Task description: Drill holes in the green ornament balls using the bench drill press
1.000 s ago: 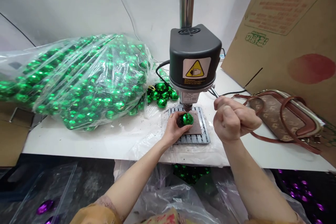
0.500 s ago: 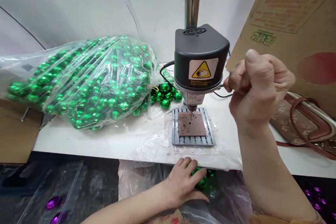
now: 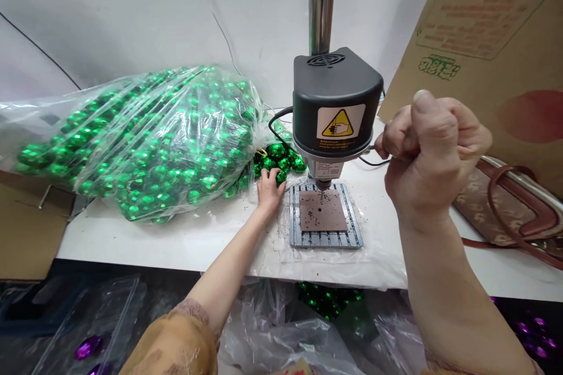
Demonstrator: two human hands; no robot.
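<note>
My left hand [image 3: 270, 190] reaches over the table to loose green faceted balls [image 3: 276, 152] by the mouth of a clear plastic bag. Its fingers are apart, with the fingertips at the nearest ball; no firm hold shows. My right hand [image 3: 433, 155] is closed in a fist around the lever of a small black drill press [image 3: 336, 99], most of the lever hidden inside it. Below the chuck [image 3: 324, 183], a brown square pad [image 3: 323, 220] with a dark hole lies on the slotted grey base [image 3: 295, 239], strewn with dark shavings.
The bag of green balls [image 3: 176, 146] fills the table's left. A cardboard box [image 3: 484, 70] and a patterned handbag [image 3: 488, 205] stand at right. Under the table edge are plastic sheeting [image 3: 281, 334], green balls [image 3: 328, 300] and purple balls [image 3: 534, 334].
My left hand has left the green ball below the table edge and moved up and forward to the loose balls beside the drill press. My right hand stays on the lever.
</note>
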